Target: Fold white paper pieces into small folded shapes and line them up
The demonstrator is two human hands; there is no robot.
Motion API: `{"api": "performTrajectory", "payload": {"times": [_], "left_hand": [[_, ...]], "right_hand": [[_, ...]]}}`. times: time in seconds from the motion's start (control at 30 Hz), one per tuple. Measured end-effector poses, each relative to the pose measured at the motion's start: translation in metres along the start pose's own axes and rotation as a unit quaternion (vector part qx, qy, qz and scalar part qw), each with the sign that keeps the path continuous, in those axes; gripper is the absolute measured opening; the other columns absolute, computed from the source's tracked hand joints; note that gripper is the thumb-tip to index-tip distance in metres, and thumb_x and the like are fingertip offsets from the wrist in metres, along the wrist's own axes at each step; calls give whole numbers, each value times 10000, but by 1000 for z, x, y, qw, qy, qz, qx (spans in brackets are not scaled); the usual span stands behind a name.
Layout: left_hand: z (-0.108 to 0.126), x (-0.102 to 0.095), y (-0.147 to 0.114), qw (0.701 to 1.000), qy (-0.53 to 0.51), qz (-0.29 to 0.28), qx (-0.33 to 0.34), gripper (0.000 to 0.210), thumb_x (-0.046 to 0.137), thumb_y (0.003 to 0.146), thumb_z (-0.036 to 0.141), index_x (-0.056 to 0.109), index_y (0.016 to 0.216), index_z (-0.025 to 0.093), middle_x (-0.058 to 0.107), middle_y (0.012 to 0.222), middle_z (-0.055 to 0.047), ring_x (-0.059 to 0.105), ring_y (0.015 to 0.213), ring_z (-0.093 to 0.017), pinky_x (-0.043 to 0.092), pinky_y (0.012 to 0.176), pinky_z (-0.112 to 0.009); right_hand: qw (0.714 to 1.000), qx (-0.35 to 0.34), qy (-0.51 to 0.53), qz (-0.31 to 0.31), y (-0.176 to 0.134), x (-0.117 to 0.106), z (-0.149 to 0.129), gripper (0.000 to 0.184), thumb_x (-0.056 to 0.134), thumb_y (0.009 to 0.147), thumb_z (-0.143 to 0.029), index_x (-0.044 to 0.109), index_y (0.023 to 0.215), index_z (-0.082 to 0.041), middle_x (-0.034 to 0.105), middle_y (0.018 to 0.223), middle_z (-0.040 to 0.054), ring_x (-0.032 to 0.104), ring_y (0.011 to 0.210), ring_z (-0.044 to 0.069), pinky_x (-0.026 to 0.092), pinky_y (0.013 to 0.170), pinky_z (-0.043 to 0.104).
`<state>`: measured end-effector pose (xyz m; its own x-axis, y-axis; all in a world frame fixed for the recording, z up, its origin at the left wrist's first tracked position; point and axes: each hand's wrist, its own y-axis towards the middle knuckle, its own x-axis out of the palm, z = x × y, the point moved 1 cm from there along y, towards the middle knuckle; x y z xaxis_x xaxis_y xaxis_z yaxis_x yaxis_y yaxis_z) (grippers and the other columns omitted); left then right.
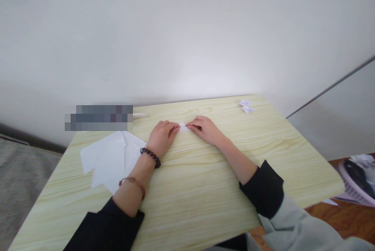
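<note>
A small piece of folded white paper (183, 128) is held between my two hands, low over the middle of the table. My left hand (163, 135) pinches its left edge between thumb and fingers. On the right edge, my right hand (204, 129) pinches in the same way. The fingertips hide both ends of the paper, so its exact fold cannot be made out. Beside my left wrist, several loose white paper sheets (109, 157) lie overlapping, partly covered by my forearm.
Two small folded white paper pieces (246, 109) rest at the back right of the wood-grain table (199, 204). A blurred-out object (99, 118) occupies the back left corner. A white wall (187, 40) rises behind. On the floor at right stands a pink basket (351, 186).
</note>
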<state>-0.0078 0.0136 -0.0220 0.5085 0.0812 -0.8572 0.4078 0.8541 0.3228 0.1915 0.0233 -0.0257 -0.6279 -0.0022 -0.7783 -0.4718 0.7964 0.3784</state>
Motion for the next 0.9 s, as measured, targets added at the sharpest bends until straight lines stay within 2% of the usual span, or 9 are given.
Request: {"api": "performTrajectory", "payload": {"times": [0.17,0.5,0.9], "left_hand": [[1,2,0,999,37,7,-10,323,401,931,294,660,1068,158,641,899,-83,516,892,-235,446,862,-392],[-1,2,1,1000,-4,2,-20,324,413,913,271,697,1047,191,633,861,-80,514,895,-238,446,861,-399],[-1,3,2,999,3,16,-34,303,451,904,276,707,1038,184,639,871,-80,498,936,-248,435,877,-398]], "right_hand": [[1000,-1,-13,-13,1,1,2,250,512,921,-300,720,1000,-187,640,787,49,556,751,144,406,741,276],[999,36,11,3,2,1,-1,191,565,885,-280,735,897,-194,644,723,28,524,664,130,381,659,261],[998,55,26,3,3,2,-3,129,609,849,-225,729,853,-177,631,720,20,519,654,117,382,658,248]]}}
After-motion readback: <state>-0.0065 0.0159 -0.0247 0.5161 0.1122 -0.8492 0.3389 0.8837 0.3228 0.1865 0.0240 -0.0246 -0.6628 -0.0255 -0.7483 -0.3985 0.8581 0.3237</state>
